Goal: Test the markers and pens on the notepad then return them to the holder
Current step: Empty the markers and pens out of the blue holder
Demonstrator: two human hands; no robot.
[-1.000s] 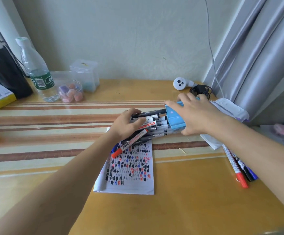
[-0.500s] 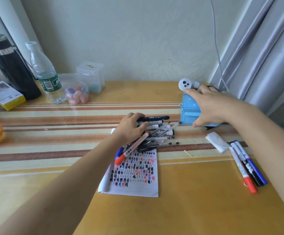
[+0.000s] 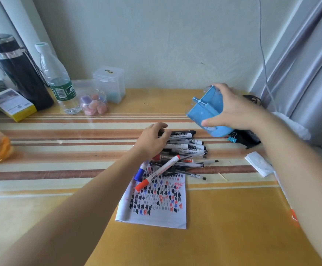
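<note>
Left hand (image 3: 152, 143) lay palm-down, fingers loosely spread, on the pile of markers and pens (image 3: 185, 150); it gripped nothing that I could see. The pile sat on the table (image 3: 233, 217), overlapping the notepad's (image 3: 156, 204) top edge, with a red marker (image 3: 159, 172) angled across the page. Right hand (image 3: 231, 110) was clamped around the blue holder (image 3: 206, 110), lifted and tilted, open end toward the pile. Judgement: pens light, stiff, smooth, prone to rolling. Pinch one mid-barrel. Holder rigid plastic, light; grip across its side walls.
</note>
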